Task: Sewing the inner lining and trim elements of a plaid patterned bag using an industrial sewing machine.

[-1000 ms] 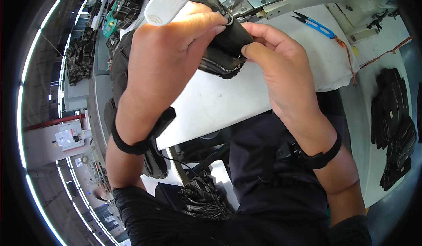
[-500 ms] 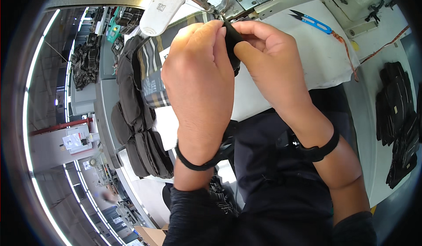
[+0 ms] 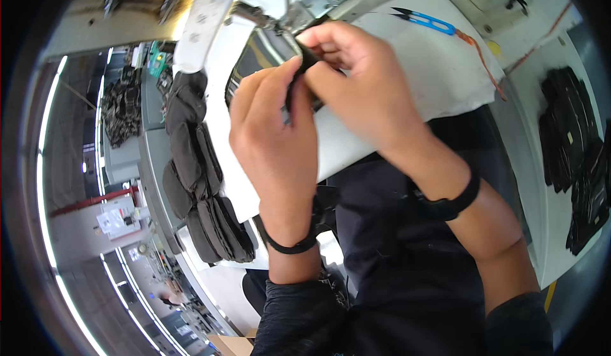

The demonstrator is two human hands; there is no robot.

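Both my hands hold a piece of dark fabric [image 3: 309, 58] close to the needle area of a sewing machine [image 3: 272, 23]. My left hand [image 3: 273, 130] pinches its near edge, the fingers pressed together. On the other side, my right hand [image 3: 366, 79] grips it between thumb and bent fingers. Plaid cloth [image 3: 258, 56] with grey, tan and white stripes lies beside the dark edge, partly behind my left hand. My fingers hide much of the fabric and how its layers meet.
Blue-handled thread snips [image 3: 445, 27] with an orange cord lie on the white work surface [image 3: 407, 69] to the right. Dark padded pieces [image 3: 191, 165] are piled along the left side. More dark fabric pieces [image 3: 563, 133] lie at the far right.
Both hands have shifted left and slightly nearer in view, still holding the fabric. The plaid cloth has turned and come more under the fingers. The whole view has moved a little.
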